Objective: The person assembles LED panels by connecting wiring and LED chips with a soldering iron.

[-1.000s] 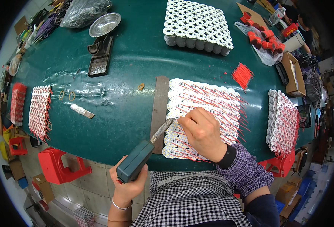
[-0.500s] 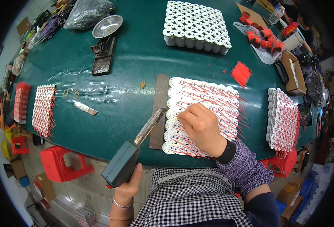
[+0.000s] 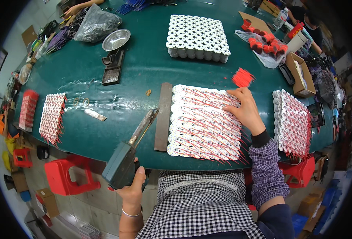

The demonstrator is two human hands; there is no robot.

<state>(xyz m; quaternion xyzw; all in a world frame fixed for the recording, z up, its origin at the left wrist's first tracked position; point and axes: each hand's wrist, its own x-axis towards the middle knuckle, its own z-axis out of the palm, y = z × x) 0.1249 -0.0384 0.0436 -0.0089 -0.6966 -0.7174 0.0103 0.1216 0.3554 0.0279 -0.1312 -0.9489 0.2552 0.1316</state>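
Note:
My left hand (image 3: 133,190) is wrapped round the handle of a dark green soldering gun (image 3: 119,164). The gun's tip points up and away, close to a flat brown metal bar (image 3: 163,123). Right of that bar lies a block of round white LED boards (image 3: 202,137) in close rows, with thin red wires slanting across them. Over the block's far right corner is my right hand (image 3: 248,110), thumb and fingers apart, nothing visible between them. Just beyond its fingertips sits a loose pile of short red wires (image 3: 243,77).
A block of white cylinders (image 3: 198,40) stands at the back. Wired blocks lie at left (image 3: 52,115) and right (image 3: 293,123). A metal dish (image 3: 116,40), black solder stand (image 3: 112,69), bag of red parts (image 3: 265,49) and cardboard box (image 3: 301,75) surround the work. Other people sit further off.
My right hand has moved right and away from the block's middle to its far right corner, its closed fingers opening. The soldering gun has shifted slightly left. The view has turned a little.

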